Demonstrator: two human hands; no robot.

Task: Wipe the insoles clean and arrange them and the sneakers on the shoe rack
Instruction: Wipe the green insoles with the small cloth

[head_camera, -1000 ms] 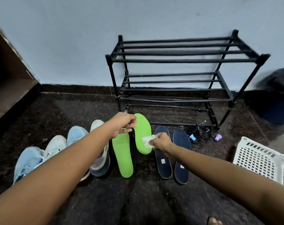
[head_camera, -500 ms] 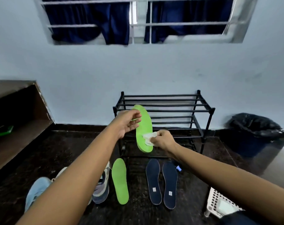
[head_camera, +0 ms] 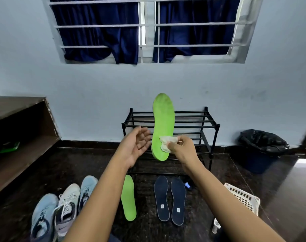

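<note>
Holds a raised green insole point(head_camera: 163, 126) upright in the air with the right hand point(head_camera: 182, 149), toe up and heel down, in front of the black shoe rack point(head_camera: 192, 123), covering part of its top bars. Pinches a crumpled white wipe point(head_camera: 167, 143) against the lower face of that insole, thumb on the wipe, the other fingers out of sight behind. Spreads the left hand point(head_camera: 136, 147) open, palm up and fingers relaxed, just beside the insole's left edge; cannot tell whether the fingertips touch it.

Down on the dark speckled floor point(head_camera: 89, 163), in front of the rack: a second green insole point(head_camera: 129, 198) lying flat, its near left side cut off by the left forearm. Just to its right, two dark blue insoles point(head_camera: 161, 196) side by side, each with a small white label near the heel. Near the toe of the right one, a small blue object point(head_camera: 187, 185), too small to identify.

Further left, a tight row of shoes with toes toward the wall: two light blue sneakers point(head_camera: 42, 217) with a white and grey sneaker point(head_camera: 65, 208) between them, the rightmost partly behind the left arm.

At the right edge, a white slatted basket point(head_camera: 243, 198), partly hidden by the right forearm. Against the wall right of the rack, a bin point(head_camera: 262, 147) lined with a black bag. At the left, a brown wooden shelf unit point(head_camera: 22, 137) with a blurred green item point(head_camera: 8, 147) inside. Above the rack, a barred window point(head_camera: 148, 25) with dark blue curtains point(head_camera: 99, 32).
</note>
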